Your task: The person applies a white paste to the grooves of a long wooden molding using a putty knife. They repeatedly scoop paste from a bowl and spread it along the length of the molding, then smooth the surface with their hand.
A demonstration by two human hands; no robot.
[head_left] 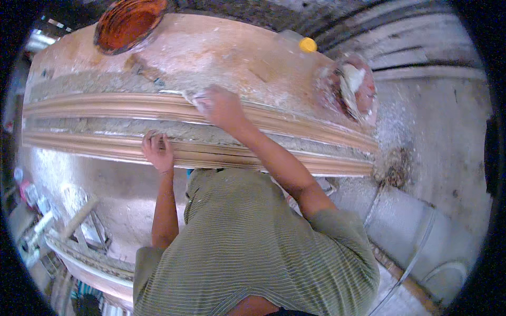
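Wood mouldings (pixel 132 107): two long, pale-brown, grooved lengths, lying nearly parallel across the worktable (pixel 211 39), with a grey, crusted strip showing between.

Right hand (pixel 224 108): into the action, fingers bent and bunched around a whitish wad (pixel 194 98), right at the back edge of the far moulding; closed on the wad, tightness impossible to tell.

Whitish wad: soft and crumpled by the look of it; likely to scratch if carrying grit, likely to clog the grooves if overloaded.

Left hand (pixel 159 151): down on the near moulding (pixel 211 156), fingers loosely bent and slightly apart; cannot tell whether pinching the edge or merely steadying.

Far moulding: the one to watch! Apparently without a bracing hand, so perhaps prone to skidding backwards or twisting under a heavy stroke.

White residue (pixel 168 91): along that back edge, patchy; possibly left as ridges after uneven pressure.

Brush (pixel 145 70): lying just behind the far moulding; easily knocked if pushed into by a sliding length.

Bucket (pixel 113 31): orange inside, near the table's far edge; at risk of tipping after a bad enough shove.

Yellow-capped bottle (pixel 307 45): also near that far edge; possibly off onto the floor, if bumped.
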